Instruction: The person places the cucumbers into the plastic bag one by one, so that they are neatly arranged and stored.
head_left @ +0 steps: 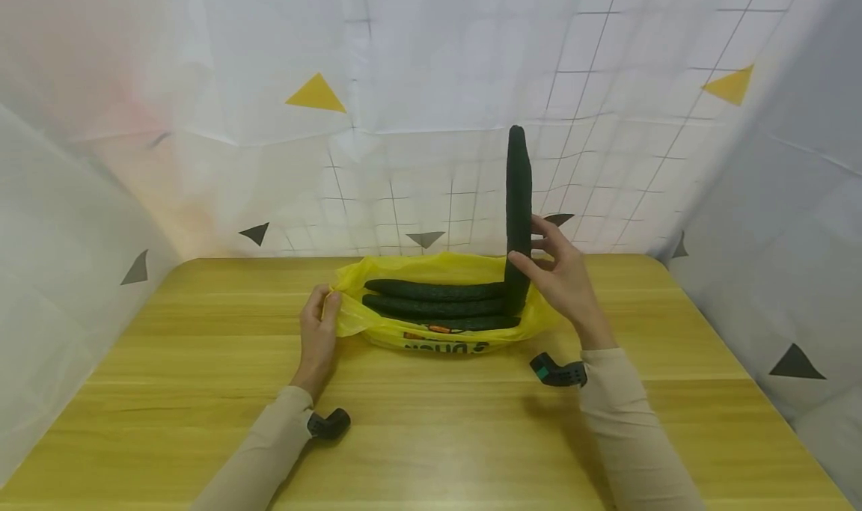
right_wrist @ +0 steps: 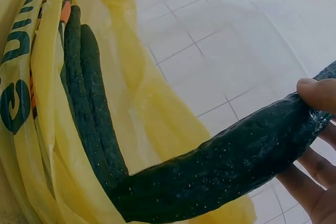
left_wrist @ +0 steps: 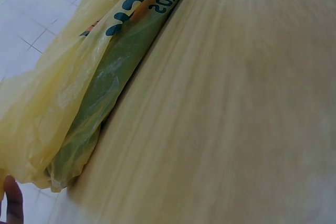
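My right hand [head_left: 562, 279] grips a dark green cucumber [head_left: 518, 189] between thumb and fingers and holds it nearly upright. Its lower end is inside the right end of a yellow plastic bag [head_left: 350, 320]. Within the bag, several more cucumbers [head_left: 434, 292] lie side by side, lengthwise. At the bag's left end my left hand [head_left: 319, 335] pinches the edge of the plastic. The right wrist view shows the thumb and fingers around the held cucumber [right_wrist: 210, 174]. Only a fingertip of the left hand appears in the left wrist view, beside the bag [left_wrist: 63, 108].
The bag rests on a wooden table [head_left: 431, 429] near its back edge. White sheeting [head_left: 438, 62] with grid lines and yellow and black triangles hangs behind and at both sides. Each wrist carries a small black camera [head_left: 330, 424].
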`<state>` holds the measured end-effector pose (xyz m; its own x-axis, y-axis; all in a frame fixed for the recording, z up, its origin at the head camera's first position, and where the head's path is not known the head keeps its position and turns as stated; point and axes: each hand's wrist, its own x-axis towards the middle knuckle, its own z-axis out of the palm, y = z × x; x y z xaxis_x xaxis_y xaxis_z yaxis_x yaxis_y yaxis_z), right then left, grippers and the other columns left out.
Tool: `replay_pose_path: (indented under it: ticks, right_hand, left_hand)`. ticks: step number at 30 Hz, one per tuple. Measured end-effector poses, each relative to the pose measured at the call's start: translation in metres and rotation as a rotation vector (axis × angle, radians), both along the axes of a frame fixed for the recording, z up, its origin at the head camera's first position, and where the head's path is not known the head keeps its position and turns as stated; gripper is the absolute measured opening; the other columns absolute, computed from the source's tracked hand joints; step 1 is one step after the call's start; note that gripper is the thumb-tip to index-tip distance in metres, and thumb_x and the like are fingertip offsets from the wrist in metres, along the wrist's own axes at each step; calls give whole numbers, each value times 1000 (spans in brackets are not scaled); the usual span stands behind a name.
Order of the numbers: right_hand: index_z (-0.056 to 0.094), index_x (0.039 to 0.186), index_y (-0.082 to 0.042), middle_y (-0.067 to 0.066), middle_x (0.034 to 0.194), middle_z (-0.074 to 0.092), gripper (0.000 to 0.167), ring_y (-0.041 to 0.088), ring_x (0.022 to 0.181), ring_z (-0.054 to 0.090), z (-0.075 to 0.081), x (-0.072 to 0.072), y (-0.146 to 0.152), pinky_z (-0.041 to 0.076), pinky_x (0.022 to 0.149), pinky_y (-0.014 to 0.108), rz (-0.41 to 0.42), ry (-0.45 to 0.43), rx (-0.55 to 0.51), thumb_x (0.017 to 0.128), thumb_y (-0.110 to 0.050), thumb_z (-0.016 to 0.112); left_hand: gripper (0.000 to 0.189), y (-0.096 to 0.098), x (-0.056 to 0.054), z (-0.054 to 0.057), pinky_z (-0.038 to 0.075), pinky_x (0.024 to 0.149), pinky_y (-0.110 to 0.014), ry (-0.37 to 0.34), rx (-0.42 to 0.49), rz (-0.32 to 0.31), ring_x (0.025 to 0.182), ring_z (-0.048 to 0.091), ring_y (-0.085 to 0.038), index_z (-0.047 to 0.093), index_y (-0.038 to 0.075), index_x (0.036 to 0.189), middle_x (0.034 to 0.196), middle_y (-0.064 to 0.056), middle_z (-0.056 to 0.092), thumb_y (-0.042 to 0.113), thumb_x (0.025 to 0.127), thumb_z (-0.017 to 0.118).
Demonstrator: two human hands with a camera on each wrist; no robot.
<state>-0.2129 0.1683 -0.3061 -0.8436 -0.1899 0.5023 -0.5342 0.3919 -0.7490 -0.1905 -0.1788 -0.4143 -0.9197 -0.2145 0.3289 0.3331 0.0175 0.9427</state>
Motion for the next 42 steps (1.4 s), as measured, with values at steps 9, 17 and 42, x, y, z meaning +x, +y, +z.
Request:
replay_pose_path:
  ticks: [9,17,42]
  right_hand:
    - [43,141,-7,16,136,47,59,34,115,54,-2,1,-3,46,95,52,41,-41,62,86,-4,66]
    - [46,139,-8,17,129,53,59,37,113,54,-2,1,-6,46,93,55,87,13,112,85,0,67]
    - [51,135,-19,7,132,56,52,29,113,58,-37,-22,-13,49,93,48,171,74,281,86,-15,69]
  left_hand:
    - [24,-6,-9,-13,49,75,-19,-20,19,5,87,54,-10,55,0,112,101,0,56,19,100,46]
    - [25,0,1,2,48,75,-17,3,-25,16,85,53,-7,53,-6,112,100,-1,55,14,100,45]
    - [26,0,0,1,48,77,-18,0,-34,22,88,54,-8,54,-3,113,102,-1,56,17,100,45]
